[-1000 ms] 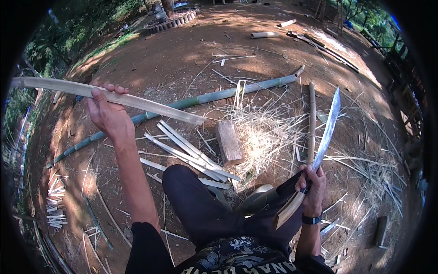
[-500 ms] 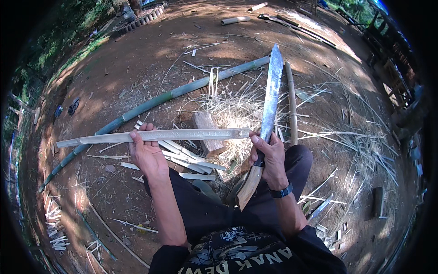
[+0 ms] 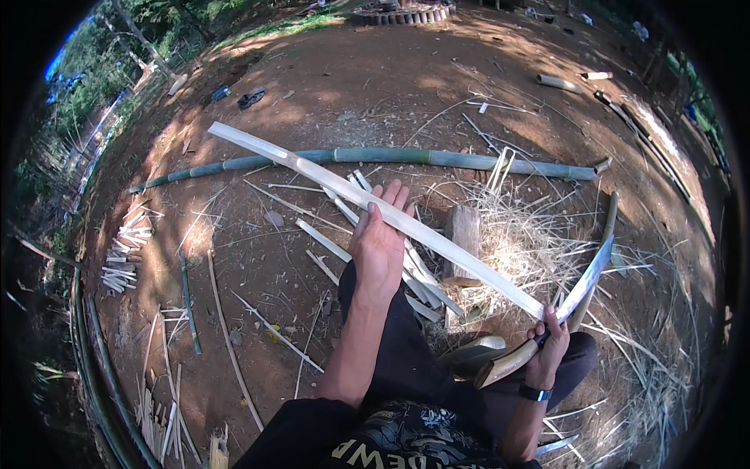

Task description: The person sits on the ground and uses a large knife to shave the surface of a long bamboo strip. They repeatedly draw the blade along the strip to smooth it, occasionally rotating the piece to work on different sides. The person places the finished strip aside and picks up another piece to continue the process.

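A long, pale split bamboo strip (image 3: 457,256) slants across the view from upper left to lower right. My left hand (image 3: 379,254) supports it near the middle, thumb over it and fingers stretched out beneath. My right hand (image 3: 551,350) grips a machete (image 3: 587,283) by its wooden handle, and its thumb and fingertips meet the strip's lower right end. The blade points up and to the right. Beneath the strip, a wooden block (image 3: 463,234) stands beside a heap of pale shavings (image 3: 523,242). Several split bamboo pieces (image 3: 336,241) lie by my knee.
A green bamboo pole (image 3: 375,156) lies across the ground beyond my hands. At the left are a pile of short sticks (image 3: 125,254) and longer thin strips (image 3: 226,328). Bamboo sections (image 3: 559,83) lie at the far right, and a brown stick (image 3: 609,223) lies beyond the machete.
The view has swung to the left. The strip has gone from nearly level to slanting, its left end now pointing farther away. The machete has tipped over to the right.
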`<move>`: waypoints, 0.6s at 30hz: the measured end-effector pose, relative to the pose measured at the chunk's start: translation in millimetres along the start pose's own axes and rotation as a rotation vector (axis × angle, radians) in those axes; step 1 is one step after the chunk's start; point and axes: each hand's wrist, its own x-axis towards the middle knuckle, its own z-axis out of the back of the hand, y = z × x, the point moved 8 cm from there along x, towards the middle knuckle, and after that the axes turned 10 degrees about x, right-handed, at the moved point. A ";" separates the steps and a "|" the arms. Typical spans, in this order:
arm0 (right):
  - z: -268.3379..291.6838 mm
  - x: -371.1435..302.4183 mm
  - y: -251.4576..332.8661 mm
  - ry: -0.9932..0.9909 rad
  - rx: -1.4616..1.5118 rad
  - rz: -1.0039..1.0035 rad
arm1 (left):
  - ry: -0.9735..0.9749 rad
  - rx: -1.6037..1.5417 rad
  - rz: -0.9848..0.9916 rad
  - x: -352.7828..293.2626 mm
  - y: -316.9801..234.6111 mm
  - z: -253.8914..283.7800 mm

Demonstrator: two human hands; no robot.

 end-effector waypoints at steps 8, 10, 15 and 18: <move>22.3 10.5 -23.6 0.041 0.005 -0.091 | -0.057 -0.028 -0.095 28.0 -43.3 51.0; 17.5 6.1 -24.7 0.043 -0.075 -0.089 | -0.118 -0.002 -0.094 29.5 -42.7 57.4; 12.0 -0.2 -36.8 0.139 -0.073 -0.109 | -0.303 0.245 -0.099 27.9 -53.6 79.4; 14.3 -6.9 -39.4 0.177 -0.136 -0.119 | -0.332 0.294 -0.100 30.9 -54.8 81.0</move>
